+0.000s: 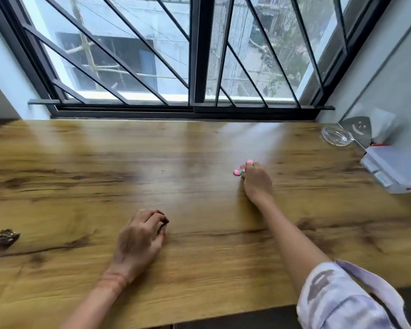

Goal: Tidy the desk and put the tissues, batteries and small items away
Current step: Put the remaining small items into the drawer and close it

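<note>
My right hand (258, 181) reaches out over the wooden desk (199, 143), its fingertips on a few small pink items (241, 168) lying right of centre. How firmly the fingers hold them is blurred. My left hand (140, 236) rests nearer to me with its fingers curled together, nothing visible in them. A small crumpled brownish item (5, 237) lies at the desk's left edge.
At the far right stand a clear plastic storage box (389, 167), a round glass dish (337, 136) and a grey triangular piece with a smiley face (358, 129). A barred window (195, 55) runs along the back edge of the desk.
</note>
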